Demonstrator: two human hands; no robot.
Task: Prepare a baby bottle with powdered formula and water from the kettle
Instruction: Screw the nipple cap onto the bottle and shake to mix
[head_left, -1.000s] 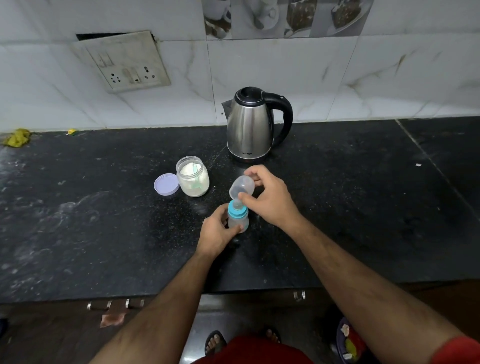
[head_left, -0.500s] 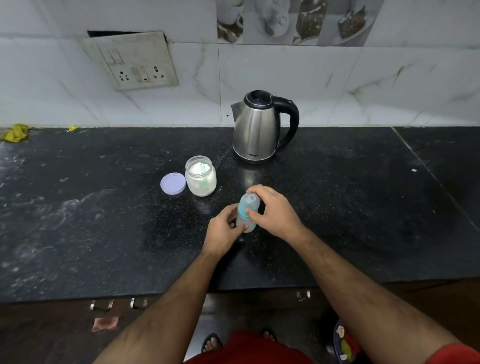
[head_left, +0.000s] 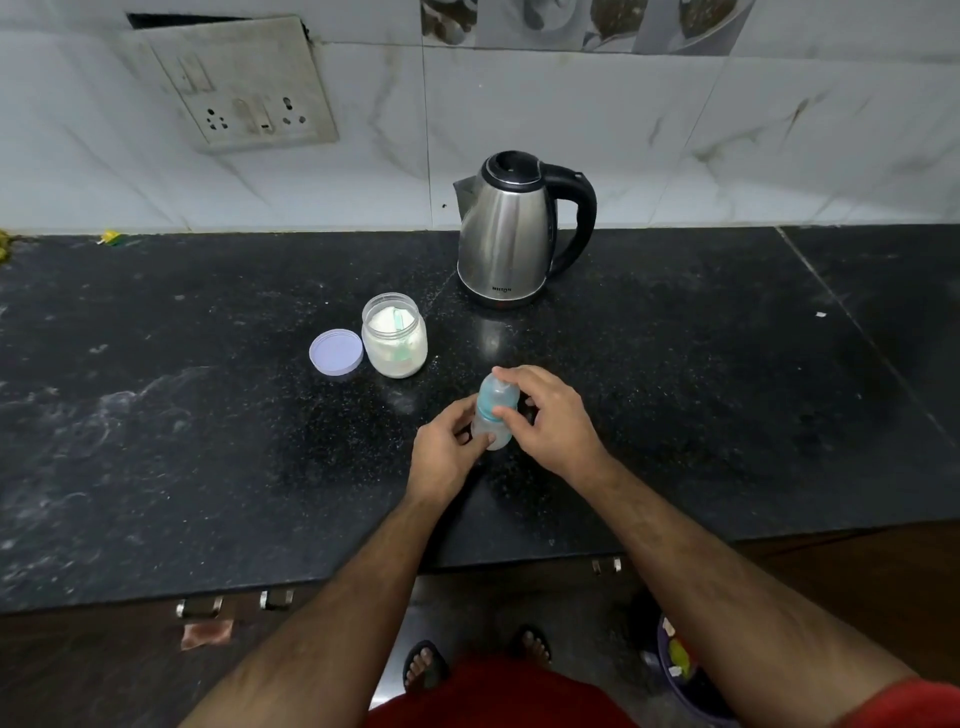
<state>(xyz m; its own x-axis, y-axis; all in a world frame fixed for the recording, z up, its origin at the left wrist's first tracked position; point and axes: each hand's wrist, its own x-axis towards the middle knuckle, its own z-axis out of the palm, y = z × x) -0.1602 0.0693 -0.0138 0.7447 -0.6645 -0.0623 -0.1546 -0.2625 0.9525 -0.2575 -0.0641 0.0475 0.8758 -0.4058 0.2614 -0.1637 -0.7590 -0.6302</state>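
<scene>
Countertop: both hands apparently grip bottle.

We see a black speckled surface with white dust on its left part. Behind it is a far wall of white marble tiles. A dirty switch plate sits on the wall's left. Dark drawers are below.
</scene>
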